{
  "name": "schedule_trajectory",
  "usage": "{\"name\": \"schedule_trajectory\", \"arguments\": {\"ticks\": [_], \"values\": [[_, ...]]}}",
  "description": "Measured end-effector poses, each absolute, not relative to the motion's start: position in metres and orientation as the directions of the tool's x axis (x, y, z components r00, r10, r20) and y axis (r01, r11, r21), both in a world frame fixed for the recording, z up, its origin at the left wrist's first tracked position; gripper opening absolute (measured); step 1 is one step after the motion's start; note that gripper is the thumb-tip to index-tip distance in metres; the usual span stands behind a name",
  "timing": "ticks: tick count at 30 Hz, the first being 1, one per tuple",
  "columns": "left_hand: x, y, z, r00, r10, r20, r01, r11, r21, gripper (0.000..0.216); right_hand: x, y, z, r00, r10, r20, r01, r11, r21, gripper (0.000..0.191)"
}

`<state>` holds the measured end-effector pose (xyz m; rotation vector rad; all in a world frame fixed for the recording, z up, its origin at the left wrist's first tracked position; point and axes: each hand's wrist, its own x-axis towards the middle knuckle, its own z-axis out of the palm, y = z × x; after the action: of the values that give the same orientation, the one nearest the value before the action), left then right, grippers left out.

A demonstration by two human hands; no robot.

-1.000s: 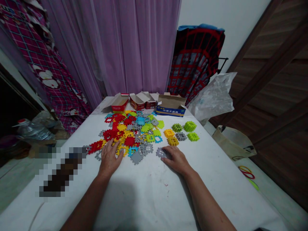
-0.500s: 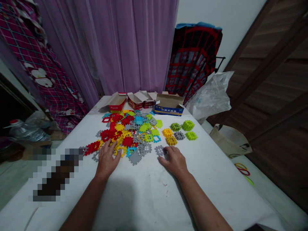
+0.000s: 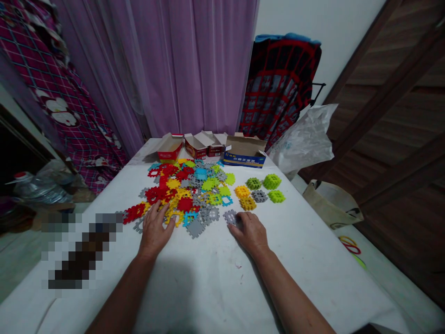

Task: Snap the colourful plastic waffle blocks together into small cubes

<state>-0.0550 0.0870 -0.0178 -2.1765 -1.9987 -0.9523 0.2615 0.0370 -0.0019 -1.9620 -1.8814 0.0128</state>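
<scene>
Tile, gray [image 3: 230, 216], lay flat on the white table [image 3: 208, 287] at the near right edge of the pile [image 3: 187, 190], under the right hand's [image 3: 252, 233] fingertips. Fingers there were lightly curled and close together, touching the tile, not gripping it. Left hand [image 3: 155, 229] lay palm down on the pile's near left edge, fingers spread wide, holding nothing. Most tiles (red, yellow, green, blue, gray) lay loose in the pile. Only a few joined blocks [image 3: 260, 190] sat apart to the right of it, so judged mostly undone. Open cardboard boxes [image 3: 245, 155] stood at the far edge, plastic bag [image 3: 306, 139] beside them, purple curtain [image 3: 187, 65] behind.
</scene>
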Motion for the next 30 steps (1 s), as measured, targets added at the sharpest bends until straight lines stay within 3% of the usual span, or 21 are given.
{"name": "schedule_trajectory", "arguments": {"ticks": [13, 16, 19, 24, 30], "values": [[-0.056, 0.089, -0.019, -0.022, 0.897, 0.442, 0.908, -0.167, 0.385, 0.050, 0.289, 0.035, -0.010, 0.172, 0.856, 0.487, 0.862, 0.108, -0.495, 0.035], [-0.056, 0.088, -0.018, -0.024, 0.899, 0.437, 0.906, -0.166, 0.390, 0.050, 0.308, 0.036, -0.008, 0.341, 0.803, 0.489, 0.832, -0.017, -0.554, 0.038], [-0.057, 0.089, -0.019, -0.030, 0.901, 0.433, 0.905, -0.159, 0.394, 0.049, 0.330, 0.041, -0.005, 0.548, 0.740, 0.391, 0.765, -0.254, -0.593, 0.040], [-0.059, 0.091, -0.023, -0.028, 0.897, 0.440, 0.901, -0.168, 0.400, 0.052, 0.345, 0.049, 0.000, 0.651, 0.725, 0.225, 0.722, -0.501, -0.477, 0.041], [-0.059, 0.091, -0.023, -0.040, 0.896, 0.443, 0.892, -0.168, 0.421, 0.047, 0.341, 0.048, -0.001, 0.609, 0.753, 0.250, 0.779, -0.509, -0.365, 0.036]]}}
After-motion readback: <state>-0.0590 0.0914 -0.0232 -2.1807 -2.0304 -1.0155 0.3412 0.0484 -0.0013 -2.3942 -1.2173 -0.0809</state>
